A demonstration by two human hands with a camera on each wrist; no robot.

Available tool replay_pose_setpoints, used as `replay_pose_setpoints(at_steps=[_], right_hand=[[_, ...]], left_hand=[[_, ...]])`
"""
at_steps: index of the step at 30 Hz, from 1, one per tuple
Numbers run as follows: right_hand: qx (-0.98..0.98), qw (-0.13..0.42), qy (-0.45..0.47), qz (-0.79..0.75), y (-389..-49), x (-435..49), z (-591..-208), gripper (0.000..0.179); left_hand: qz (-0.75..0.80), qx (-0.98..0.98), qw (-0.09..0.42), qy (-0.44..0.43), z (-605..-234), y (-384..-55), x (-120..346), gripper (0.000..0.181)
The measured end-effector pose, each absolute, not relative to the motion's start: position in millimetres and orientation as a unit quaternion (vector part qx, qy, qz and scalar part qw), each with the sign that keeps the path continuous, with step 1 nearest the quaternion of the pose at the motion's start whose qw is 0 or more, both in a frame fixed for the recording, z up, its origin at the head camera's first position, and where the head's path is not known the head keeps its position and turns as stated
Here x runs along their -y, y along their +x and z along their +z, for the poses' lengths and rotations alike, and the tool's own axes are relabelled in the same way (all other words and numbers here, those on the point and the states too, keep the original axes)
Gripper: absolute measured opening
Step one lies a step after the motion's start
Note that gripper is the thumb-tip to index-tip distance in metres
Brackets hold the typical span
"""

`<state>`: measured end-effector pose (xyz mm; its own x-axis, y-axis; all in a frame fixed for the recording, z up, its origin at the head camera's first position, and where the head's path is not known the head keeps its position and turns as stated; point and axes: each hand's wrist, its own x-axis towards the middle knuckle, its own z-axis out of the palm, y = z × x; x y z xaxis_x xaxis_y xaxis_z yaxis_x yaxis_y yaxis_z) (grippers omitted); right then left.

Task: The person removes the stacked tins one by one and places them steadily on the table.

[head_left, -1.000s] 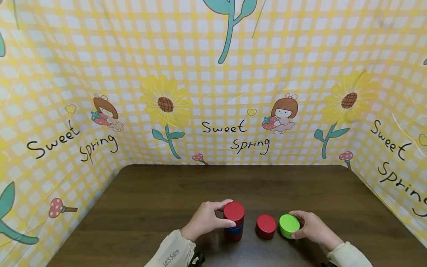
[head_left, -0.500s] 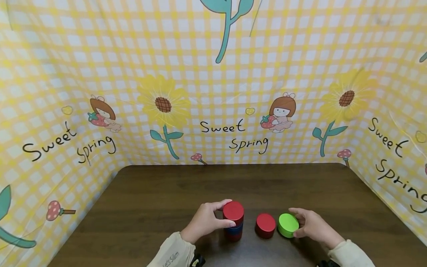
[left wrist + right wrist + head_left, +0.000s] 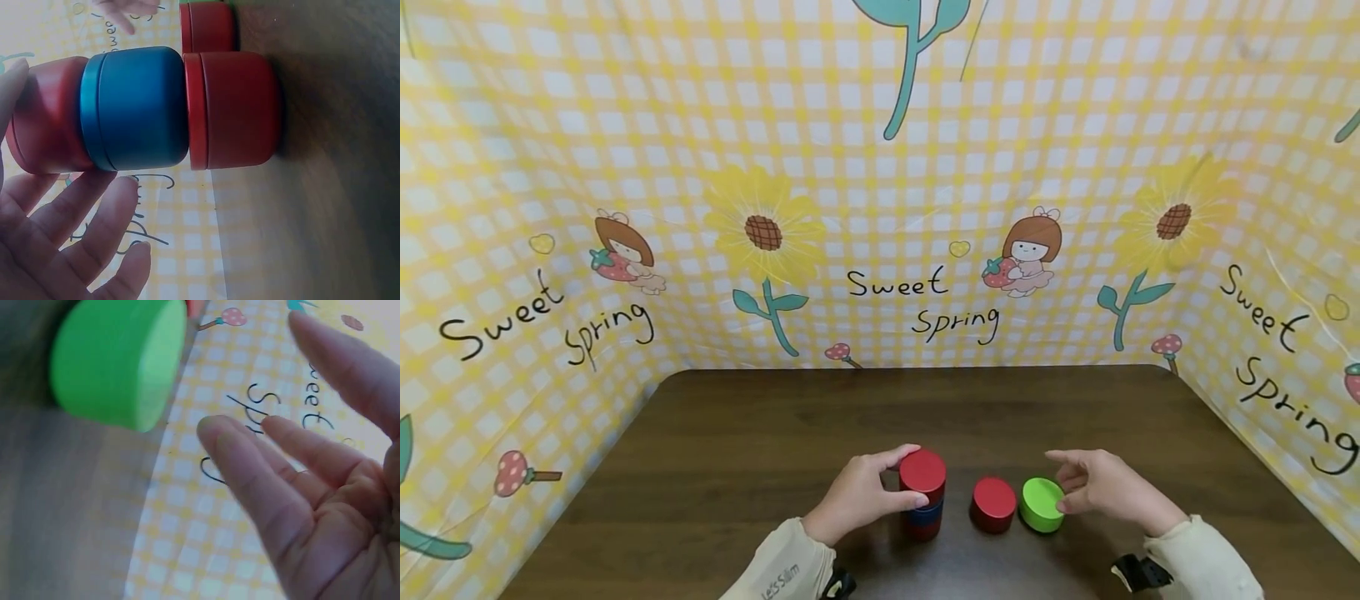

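Note:
A stack of three round lidded tins stands before me. My left hand grips the top red tin, thumb on one side and fingers on the other. Under it come a blue tin and a bottom red tin. Right of the stack is a separate red tin, and close beside that a bright green tin. My right hand hovers at the green tin's right side, fingers spread. In the right wrist view a gap shows between these fingers and the green tin.
All the tins stand on a dark brown wooden table near its front. A yellow checked cloth with flower and girl prints hangs around the back and both sides of the table.
My right hand has let go of the green tin and risen slightly away, after the tin shifted a little toward the lone red one. The left hand keeps its hold on the stack's top tin.

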<state>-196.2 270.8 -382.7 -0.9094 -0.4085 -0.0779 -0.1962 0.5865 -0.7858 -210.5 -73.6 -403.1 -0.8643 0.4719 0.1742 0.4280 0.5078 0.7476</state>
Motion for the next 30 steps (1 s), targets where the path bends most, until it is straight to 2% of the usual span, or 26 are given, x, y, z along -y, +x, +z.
replay_pose_setpoints(at_steps=[12, 18, 24, 30], right_hand=[[-0.817, 0.088, -0.272, -0.501, -202.8, -227.8, -383.1, 0.072], [-0.819, 0.072, -0.299, -0.485, -207.2, -208.4, -386.6, 0.069], [-0.828, 0.032, -0.32, -0.46, -206.6, -196.6, -383.1, 0.065], [-0.835, 0.002, -0.339, -0.433, -208.6, -183.3, -384.7, 0.068]], left_hand=[[0.403, -0.873, 0.046, 0.271, -400.6, -212.2, 78.1, 0.062], [0.394, -0.874, 0.054, 0.278, -398.4, -212.4, 81.1, 0.068], [0.393, -0.874, 0.048, 0.282, -401.1, -214.3, 80.7, 0.073], [0.396, -0.87, 0.054, 0.289, -404.1, -215.1, 79.8, 0.067]])
